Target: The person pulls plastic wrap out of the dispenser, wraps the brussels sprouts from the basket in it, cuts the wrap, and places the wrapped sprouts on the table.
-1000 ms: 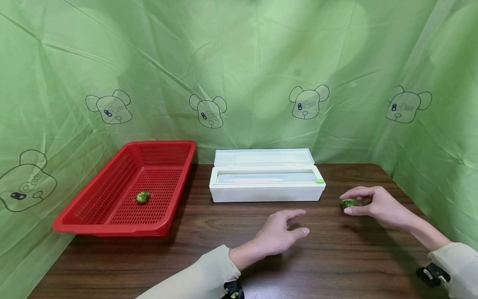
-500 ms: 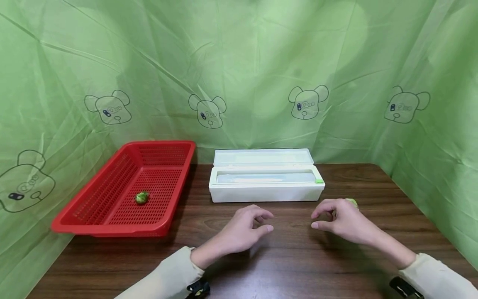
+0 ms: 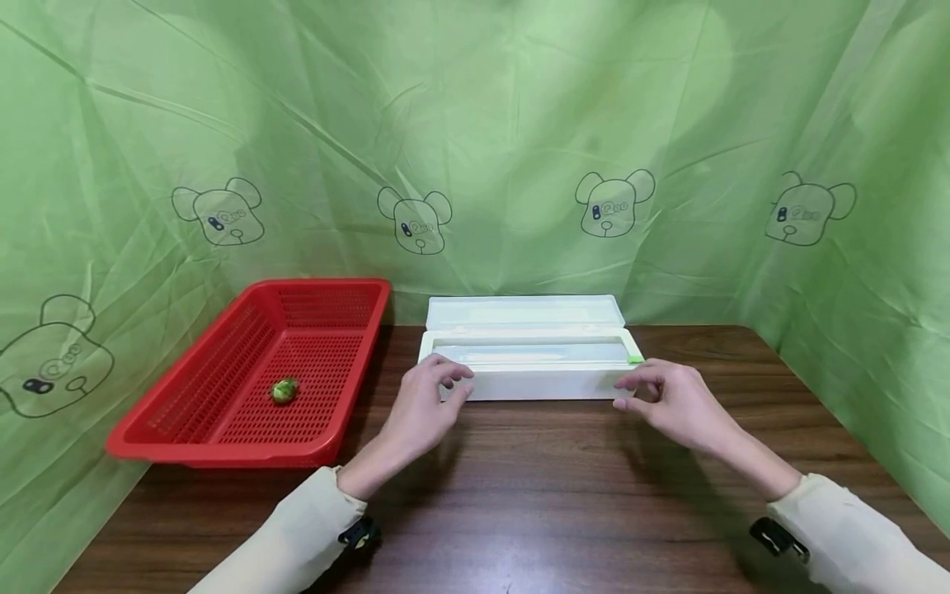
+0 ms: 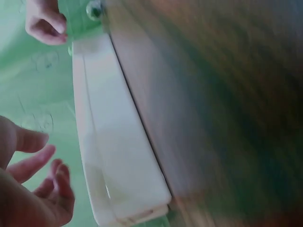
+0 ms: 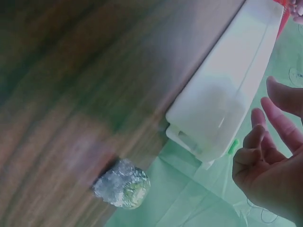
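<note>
A white cling film dispenser box (image 3: 545, 384) stands on the table with its translucent lid (image 3: 525, 312) raised and a green slider (image 3: 635, 360) at its right end. My left hand (image 3: 426, 404) is at the box's left front corner, fingers loosely bent. At the right front corner, my right hand (image 3: 671, 404) has thumb and fingers spread apart. Both wrist views show nothing between the fingers. A small greenish ball wrapped in clear film (image 5: 125, 187) lies on the table beyond the box's right end; in the head view my right hand hides it.
A red perforated basket (image 3: 223, 455) stands on the left of the dark wooden table (image 3: 534, 511). Inside it lies a small round green vegetable (image 3: 284, 391), like a Brussels sprout. Green cloth (image 3: 512, 124) encloses the back and sides.
My right hand has let go of the wrapped green ball and moved left to the box. The left hand has moved left and forward to the box's other end.
</note>
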A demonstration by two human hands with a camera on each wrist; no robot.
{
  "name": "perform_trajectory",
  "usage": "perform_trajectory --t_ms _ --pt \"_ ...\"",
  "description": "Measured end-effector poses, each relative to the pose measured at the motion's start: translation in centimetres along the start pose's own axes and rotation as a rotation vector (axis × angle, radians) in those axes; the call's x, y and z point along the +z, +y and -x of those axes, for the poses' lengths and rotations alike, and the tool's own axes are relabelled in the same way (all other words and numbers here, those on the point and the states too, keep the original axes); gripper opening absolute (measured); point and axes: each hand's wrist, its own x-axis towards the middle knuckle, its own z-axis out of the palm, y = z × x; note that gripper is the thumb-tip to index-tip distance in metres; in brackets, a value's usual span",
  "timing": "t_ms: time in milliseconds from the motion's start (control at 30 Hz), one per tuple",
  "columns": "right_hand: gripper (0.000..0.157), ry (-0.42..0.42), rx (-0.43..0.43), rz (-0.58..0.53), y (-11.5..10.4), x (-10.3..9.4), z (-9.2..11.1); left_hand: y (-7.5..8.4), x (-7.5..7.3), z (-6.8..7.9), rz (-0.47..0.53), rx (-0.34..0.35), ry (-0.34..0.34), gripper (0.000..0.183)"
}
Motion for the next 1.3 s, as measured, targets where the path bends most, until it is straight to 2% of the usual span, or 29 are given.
perform_trajectory --t_ms 133,233,400,633,833,1100,1300 --pt "0.024 0.05 -0.036 0.029 0.6 -0.1 -0.9 -1.1 0.0 -0.9 -0.055 -0.005 0.103 0.016" --pt "0.026 0.06 -0.043 0.055 1.2 -0.1 -1.7 -1.7 0.1 -1.6 -0.106 -0.033 0.127 0.022" --pt "0.026 0.024 -0.043 0.11 2.1 -0.1 -2.9 -2.3 0.6 -2.8 -0.164 -0.109 0.076 0.03" --pt "0.022 -0.051 -0.018 0.159 2.7 -0.2 -3.9 -3.1 1.5 -3.9 -0.163 -0.177 -0.009 0.031" --pt "0.02 -0.109 0.035 0.15 2.7 -0.3 -4.3 -3.0 1.7 -4.3 -0.164 -0.196 -0.017 0.02" --pt "0.014 -0.1 0.042 0.113 2.9 -0.3 -5.0 -2.7 1.9 -4.9 -0.175 -0.221 -0.018 0.009" --pt "0.009 -0.093 0.068 0.08 3.1 -0.3 -5.6 -2.7 2.1 -5.4 -0.177 -0.248 -0.035 0.009"
